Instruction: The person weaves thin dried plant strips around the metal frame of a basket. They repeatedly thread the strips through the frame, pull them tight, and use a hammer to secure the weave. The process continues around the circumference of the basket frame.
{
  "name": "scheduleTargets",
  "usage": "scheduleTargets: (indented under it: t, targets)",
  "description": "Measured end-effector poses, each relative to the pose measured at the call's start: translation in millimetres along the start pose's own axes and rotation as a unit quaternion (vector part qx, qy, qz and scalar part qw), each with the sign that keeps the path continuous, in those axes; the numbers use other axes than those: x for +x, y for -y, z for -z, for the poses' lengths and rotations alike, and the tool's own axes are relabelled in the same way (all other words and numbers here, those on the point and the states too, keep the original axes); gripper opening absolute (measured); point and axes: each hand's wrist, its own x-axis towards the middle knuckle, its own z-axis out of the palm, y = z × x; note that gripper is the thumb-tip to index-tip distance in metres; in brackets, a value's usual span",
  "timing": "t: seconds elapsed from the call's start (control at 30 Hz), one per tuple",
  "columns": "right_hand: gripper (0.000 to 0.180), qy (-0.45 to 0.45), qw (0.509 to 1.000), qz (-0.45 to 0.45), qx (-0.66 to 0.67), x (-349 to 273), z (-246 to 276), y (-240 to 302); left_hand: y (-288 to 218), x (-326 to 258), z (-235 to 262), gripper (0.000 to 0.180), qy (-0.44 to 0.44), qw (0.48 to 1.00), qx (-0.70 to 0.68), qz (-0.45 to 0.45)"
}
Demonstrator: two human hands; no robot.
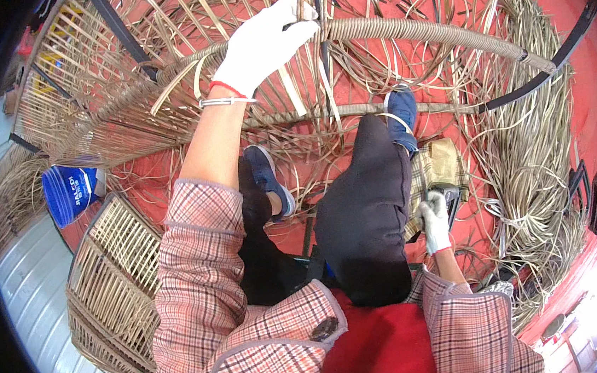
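My left hand (262, 44), in a white glove with a red cuff, is closed at the upright dark bar (324, 49) of a woven frame. Its fingertips press on the pale brown rattan strands (302, 8) running along that bar. Beside the fingers, a curved rail (398, 27) wrapped in rattan stretches right and ends in bare dark metal. Low by my right knee, my gloved right hand (435, 223) is closed at a dark, boxy object (448, 196) on a plaid cloth (420, 176). What its fingers hold is partly hidden.
A thick bundle of loose rattan strands (522, 145) lies at the right. Strand scraps litter the red floor (472, 224). At left are a blue bag (72, 193), a woven panel (117, 259) and ribbed metal sheeting (34, 295). My blue shoes (269, 178) stand under the frame.
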Motion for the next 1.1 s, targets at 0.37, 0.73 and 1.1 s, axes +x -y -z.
scheduleTargets:
  t: [0.37, 0.73, 1.1]
  targets:
    - [0.04, -0.075, 0.717, 0.552, -0.419, -37, -141, 242, 3, 12, 2, 0.044, -0.007, 0.986, 0.164, -0.036]
    - [0.033, -0.17, 0.658, 0.551, -0.485, -6, -190, 252, 4, 19, -2, 0.047, -0.005, 0.972, 0.234, -0.023]
    - [0.034, -0.191, 0.659, 0.551, -0.475, -6, -201, 241, 7, 20, -11, 0.062, -0.055, 0.966, 0.25, -0.025]
